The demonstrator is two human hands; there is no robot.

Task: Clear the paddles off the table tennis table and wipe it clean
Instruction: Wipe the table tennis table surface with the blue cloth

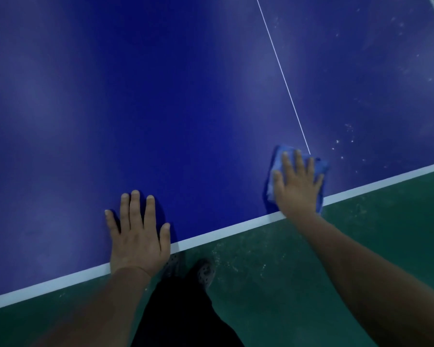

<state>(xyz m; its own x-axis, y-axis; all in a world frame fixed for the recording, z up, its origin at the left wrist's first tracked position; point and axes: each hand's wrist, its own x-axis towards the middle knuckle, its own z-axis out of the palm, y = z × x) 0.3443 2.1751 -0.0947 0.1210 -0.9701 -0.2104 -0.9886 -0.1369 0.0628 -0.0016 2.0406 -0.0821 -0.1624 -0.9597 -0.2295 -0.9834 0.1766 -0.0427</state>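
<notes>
The blue table tennis table (186,108) fills the upper view, with a white edge band along its near side. My right hand (297,185) lies flat with straight fingers on a folded blue cloth (277,159), pressing it onto the table near the edge, at the foot of the thin white centre line (283,76). My left hand (138,236) rests flat on the table by the edge, fingers spread, holding nothing. No paddle is in view.
White specks and dusty smears (348,136) cover the table surface right of the centre line. Below the edge lies a green floor (298,284) with pale dust. My dark trousers and perforated shoes (206,272) stand right against the table edge.
</notes>
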